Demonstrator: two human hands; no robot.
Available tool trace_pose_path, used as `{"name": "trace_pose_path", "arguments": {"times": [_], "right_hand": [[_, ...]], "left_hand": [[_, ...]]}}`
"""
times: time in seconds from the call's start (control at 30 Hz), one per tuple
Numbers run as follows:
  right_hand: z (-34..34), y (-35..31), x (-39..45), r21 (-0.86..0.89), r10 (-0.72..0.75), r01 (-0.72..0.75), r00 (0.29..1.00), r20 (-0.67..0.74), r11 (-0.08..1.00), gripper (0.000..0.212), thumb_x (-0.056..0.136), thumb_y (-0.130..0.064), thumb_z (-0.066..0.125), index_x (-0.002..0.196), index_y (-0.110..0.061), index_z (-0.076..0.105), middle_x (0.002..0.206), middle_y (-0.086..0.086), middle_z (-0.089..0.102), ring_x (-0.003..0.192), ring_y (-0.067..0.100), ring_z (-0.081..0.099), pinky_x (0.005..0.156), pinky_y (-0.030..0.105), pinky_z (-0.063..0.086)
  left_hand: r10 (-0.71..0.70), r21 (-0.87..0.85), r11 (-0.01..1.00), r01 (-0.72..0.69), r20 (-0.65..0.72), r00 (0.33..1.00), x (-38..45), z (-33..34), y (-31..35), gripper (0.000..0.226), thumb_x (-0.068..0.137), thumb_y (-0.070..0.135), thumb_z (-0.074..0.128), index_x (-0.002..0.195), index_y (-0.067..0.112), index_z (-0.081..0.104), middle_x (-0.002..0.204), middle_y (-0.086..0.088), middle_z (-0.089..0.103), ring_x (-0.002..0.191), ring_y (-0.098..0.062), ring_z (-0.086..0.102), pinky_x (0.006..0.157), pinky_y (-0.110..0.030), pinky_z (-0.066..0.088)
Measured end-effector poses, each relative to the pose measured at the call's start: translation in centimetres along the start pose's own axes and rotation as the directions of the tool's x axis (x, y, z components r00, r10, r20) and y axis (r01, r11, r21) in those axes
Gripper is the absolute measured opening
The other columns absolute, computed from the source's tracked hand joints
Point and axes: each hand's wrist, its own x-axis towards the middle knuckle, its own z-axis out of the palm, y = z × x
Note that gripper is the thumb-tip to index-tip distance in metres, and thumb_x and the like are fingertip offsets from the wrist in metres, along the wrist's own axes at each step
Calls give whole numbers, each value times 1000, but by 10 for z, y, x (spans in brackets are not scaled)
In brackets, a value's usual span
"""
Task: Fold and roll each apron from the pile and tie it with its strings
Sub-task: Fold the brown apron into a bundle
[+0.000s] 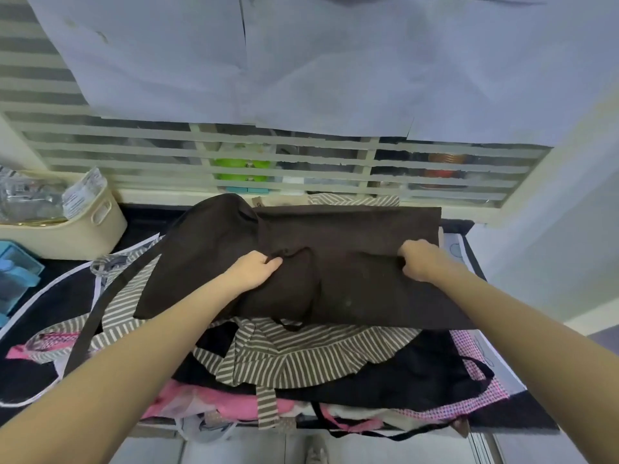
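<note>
Dark counter (147, 222), apron pile (294, 360), both hands (256, 267) (418, 261) gripping brown apron (351, 249)

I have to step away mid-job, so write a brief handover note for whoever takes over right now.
Left hand: shut on the brown apron, pinching a fold near its middle.
Right hand: shut on the same apron, at its right part.
The brown apron lies spread on top of the pile; a brown strap trails off to the left.
Underneath: striped apron, black apron, pink apron.
Done: no rolled or tied apron is in view.
Left: fold, roll and tie the brown one, then the rest.
</note>
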Motion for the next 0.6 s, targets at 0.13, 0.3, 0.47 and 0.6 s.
{"name": "trace_pose_path", "arguments": {"times": [0.13,0.3,0.47,0.6], "right_hand": [[20,-11,32,-77,-24,-1,947,-319,997,27,91,-5,46,117,-11,50,116,11,59,114,31,49,100,43,33],[42,-36,40,-51,-352,356,933,71,933,34,90,-29,58,117,-8,52,122,11,48,118,31,43,92,40,40],[79,-53,29,-265,-349,464,855,383,845,85,80,-50,66,144,-10,25,146,14,25,134,37,24,105,54,28],[94,-60,26,-403,-322,448,882,343,798,95,78,-46,69,147,-10,15,150,16,14,136,40,20,106,60,26]], "left_hand": [[-110,83,989,121,-134,985,31,8,-14,29,99,32,44,110,11,61,113,-7,60,112,-28,55,82,-29,39],[-165,151,973,174,-72,984,47,13,-27,41,90,38,58,119,11,48,122,-10,58,108,-26,57,83,-34,46],[-334,136,943,305,363,870,34,20,-40,63,89,45,59,136,9,40,127,-5,52,107,-18,55,67,-21,47],[-347,8,933,360,289,893,30,16,-50,42,99,28,47,134,5,45,76,3,52,65,-8,53,47,-15,42]]}}
